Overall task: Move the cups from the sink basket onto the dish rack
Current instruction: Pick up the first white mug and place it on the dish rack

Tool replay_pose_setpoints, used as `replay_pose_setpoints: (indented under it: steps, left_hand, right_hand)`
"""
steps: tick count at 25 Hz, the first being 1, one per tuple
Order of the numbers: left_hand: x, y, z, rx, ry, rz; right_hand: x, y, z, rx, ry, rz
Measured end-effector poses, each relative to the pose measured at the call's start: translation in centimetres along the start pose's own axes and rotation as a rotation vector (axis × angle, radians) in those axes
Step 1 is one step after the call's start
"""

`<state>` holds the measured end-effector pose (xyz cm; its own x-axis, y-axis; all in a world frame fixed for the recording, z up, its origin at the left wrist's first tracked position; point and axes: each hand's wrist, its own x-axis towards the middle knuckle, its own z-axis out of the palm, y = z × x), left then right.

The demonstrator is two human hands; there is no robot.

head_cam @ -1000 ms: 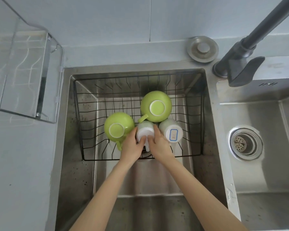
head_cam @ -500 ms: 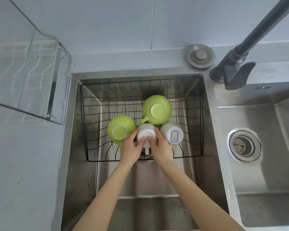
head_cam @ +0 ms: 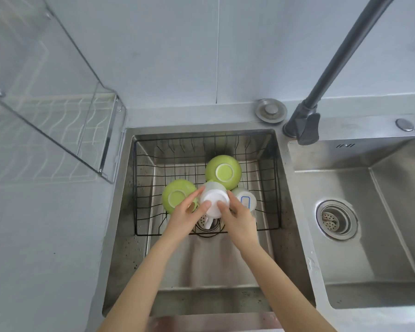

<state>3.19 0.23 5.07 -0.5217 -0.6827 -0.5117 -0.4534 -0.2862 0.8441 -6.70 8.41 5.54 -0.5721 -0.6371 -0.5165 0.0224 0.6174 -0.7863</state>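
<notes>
- Head view: a white mug (head_cam: 214,202), turned bottom-up, is held between the left hand (head_cam: 187,215) and the right hand (head_cam: 240,218) above the black wire sink basket (head_cam: 139,188), seemingly to steady a wet, smooth piece.
- Fingers of both hands are curled narrowly against the mug's opposite sides; its handle (head_cam: 207,222) is seen pointing down toward the wrists.
- Three more cups are seen in the basket, all inverted, presumably so water can drain: a green cup (head_cam: 176,196) at left, a second green cup (head_cam: 223,171) behind, and a white cup with a blue label (head_cam: 244,201) at right, partly hidden by the right hand.
- The white wire dish rack (head_cam: 65,121), seen through a clear panel (head_cam: 46,75) at upper left beside the sink (head_cam: 201,259), appears to hold no cups.
- The task is judged to be at its first cup, with a carry up and leftward called for.
- The dark faucet (head_cam: 304,125) stands well apart to the right, clear of that path.
</notes>
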Motion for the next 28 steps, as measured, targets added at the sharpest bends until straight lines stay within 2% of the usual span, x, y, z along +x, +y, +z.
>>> replay_pose_setpoints:
  steps: [6,15,18,21,24,28]
  left_hand:
    - [-4.2,1.4,1.0,-0.113,0.078,0.064]
    - [-10.8,2.7,-0.2,-0.172,0.213,0.221]
    - [-12.5,2.4,-1.1,-0.231,0.234,0.206]
    - [-13.8,2.1,-2.8,-0.253,0.23,0.198]
    - [-14.7,2.3,-5.2,-0.24,0.224,0.232]
    - [-15.6,2.9,-9.5,-0.174,0.163,0.233]
  right_hand:
    - [-2.6,-1.0,-2.0,-0.073,-0.009,-0.091]
    - [-8.4,-1.7,-2.4,-0.105,-0.079,-0.387]
    - [-9.7,-1.9,-1.6,-0.151,-0.098,-0.483]
    - [-10.7,-2.6,-0.8,-0.134,-0.137,-0.517]
    - [-11.1,-3.3,0.5,-0.217,-0.166,-0.623]
    - [-12.0,-5.2,2.9,-0.237,-0.089,-0.746]
